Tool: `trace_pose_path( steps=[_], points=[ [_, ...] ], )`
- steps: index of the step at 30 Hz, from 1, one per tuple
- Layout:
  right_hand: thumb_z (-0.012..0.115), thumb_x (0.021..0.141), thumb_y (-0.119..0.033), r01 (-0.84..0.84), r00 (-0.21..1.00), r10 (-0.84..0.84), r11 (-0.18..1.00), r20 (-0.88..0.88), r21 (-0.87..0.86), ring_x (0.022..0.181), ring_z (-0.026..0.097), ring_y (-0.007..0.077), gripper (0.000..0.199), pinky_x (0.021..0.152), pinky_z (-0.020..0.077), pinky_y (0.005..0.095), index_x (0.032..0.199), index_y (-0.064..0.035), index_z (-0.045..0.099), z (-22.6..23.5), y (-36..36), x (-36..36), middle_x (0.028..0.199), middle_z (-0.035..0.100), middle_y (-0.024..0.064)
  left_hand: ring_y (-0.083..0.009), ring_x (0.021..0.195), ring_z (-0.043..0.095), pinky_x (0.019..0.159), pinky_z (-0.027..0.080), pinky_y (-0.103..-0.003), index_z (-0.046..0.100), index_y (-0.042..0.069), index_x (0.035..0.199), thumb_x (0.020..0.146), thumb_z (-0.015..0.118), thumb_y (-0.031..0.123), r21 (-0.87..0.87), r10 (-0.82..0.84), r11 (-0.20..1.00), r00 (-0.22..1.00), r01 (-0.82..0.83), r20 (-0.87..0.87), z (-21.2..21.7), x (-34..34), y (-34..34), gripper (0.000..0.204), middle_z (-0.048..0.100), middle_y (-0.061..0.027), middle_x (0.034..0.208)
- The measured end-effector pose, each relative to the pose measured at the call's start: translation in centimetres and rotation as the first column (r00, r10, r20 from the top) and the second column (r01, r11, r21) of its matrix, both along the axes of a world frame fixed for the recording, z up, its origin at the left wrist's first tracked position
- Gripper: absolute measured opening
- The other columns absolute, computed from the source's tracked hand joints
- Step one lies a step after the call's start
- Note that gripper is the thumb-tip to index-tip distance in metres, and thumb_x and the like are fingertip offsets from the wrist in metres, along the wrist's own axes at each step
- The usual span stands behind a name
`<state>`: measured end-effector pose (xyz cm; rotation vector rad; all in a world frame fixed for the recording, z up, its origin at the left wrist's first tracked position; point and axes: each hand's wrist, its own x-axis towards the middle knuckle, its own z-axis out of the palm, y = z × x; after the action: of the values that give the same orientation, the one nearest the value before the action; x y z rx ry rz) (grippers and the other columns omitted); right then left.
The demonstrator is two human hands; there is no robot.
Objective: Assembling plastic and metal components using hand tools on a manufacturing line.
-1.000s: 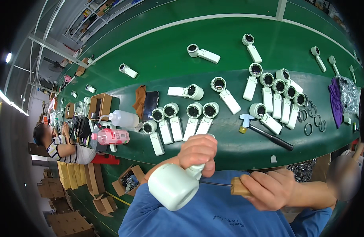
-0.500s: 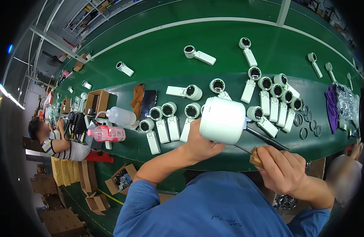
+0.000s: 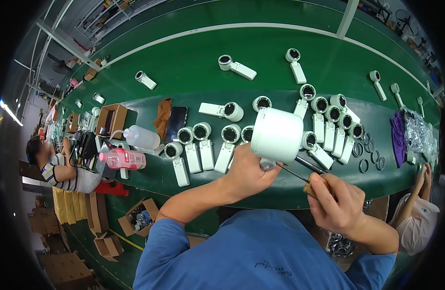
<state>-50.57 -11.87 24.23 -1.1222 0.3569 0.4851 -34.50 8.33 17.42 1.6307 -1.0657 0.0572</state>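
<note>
The handheld device (image 3: 277,135) is coloured mint-white, the tool handle (image 3: 308,189) wood-brown, the tabletop (image 3: 367,180) green, a bottle (image 3: 124,158) pink, a cloth (image 3: 399,137) purple; a co-worker's shirt (image 3: 58,172) is striped dark and white

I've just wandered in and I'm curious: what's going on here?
A person in a blue shirt holds a pale mint device with a cylindrical head in the left hand. The right hand grips a thin metal tool with a wooden handle, its tip near the device's lower side; whether they touch is unclear. Similar pale, round-headed devices lie on the green table.
</note>
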Motion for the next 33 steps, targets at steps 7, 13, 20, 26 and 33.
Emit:
trace_pose_path(
  steps=[7,13,20,26,33],
  points=[
    [0.066,0.095,-0.022,0.086,0.990,-0.059,0.970,0.127,-0.227,0.052,0.061,0.0208,0.041,0.046,0.0458,0.0305,0.125,0.0057,0.062,0.4,1.4,-0.4,0.091,0.070,0.0188,-0.0344,0.078,0.071,0.066,0.056,-0.040,0.068,0.003,0.108,0.075,0.075,0.006,-0.031,-0.124,0.991,0.986,0.128,0.116,-0.1,0.8,0.0,0.034,0.071,-0.0154,0.096],
    [0.070,0.094,-0.019,0.172,0.978,-0.199,0.938,0.064,0.301,0.054,0.056,0.0170,0.034,0.047,0.0440,0.0260,0.121,0.0012,0.070,-1.7,0.9,-1.2,0.095,0.069,0.0169,-0.0365,0.078,0.069,0.067,0.056,-0.043,0.062,0.000,0.117,0.076,0.076,0.008,0.142,-0.208,0.973,0.962,0.184,0.178,2.0,3.2,-0.4,0.044,0.068,-0.0167,0.093],
    [0.071,0.092,-0.017,0.239,0.892,-0.119,0.943,0.437,-0.231,0.057,0.060,0.0190,0.037,0.050,0.0470,0.0270,0.123,0.0026,0.067,-1.9,1.7,-1.2,0.096,0.069,0.0181,-0.0375,0.075,0.068,0.064,0.055,-0.043,0.064,0.000,0.109,0.078,0.076,0.009,0.140,-0.142,0.980,0.990,0.143,-0.020,0.2,1.6,-0.3,0.034,0.067,-0.0182,0.089],
    [0.071,0.089,-0.014,0.413,0.728,0.175,0.660,0.663,-0.627,0.060,0.064,0.0210,0.040,0.052,0.0500,0.0280,0.125,0.0040,0.065,-2.3,2.6,-1.3,0.097,0.070,0.0193,-0.0367,0.071,0.068,0.061,0.054,-0.043,0.065,0.001,0.106,0.079,0.076,0.009,0.114,-0.062,0.991,0.992,0.075,-0.106,-0.4,1.0,-0.3,0.031,0.067,-0.0180,0.085],
    [0.069,0.091,-0.013,0.388,0.759,0.201,0.624,0.620,-0.678,0.059,0.063,0.0198,0.043,0.051,0.0484,0.0266,0.129,0.0034,0.060,-1.7,3.6,-1.1,0.097,0.069,0.0191,-0.0368,0.074,0.069,0.063,0.055,-0.042,0.066,0.001,0.102,0.079,0.073,0.008,0.069,-0.123,0.990,0.992,0.120,0.041,-0.8,1.2,0.8,0.025,0.069,-0.0177,0.088]
  ],
)
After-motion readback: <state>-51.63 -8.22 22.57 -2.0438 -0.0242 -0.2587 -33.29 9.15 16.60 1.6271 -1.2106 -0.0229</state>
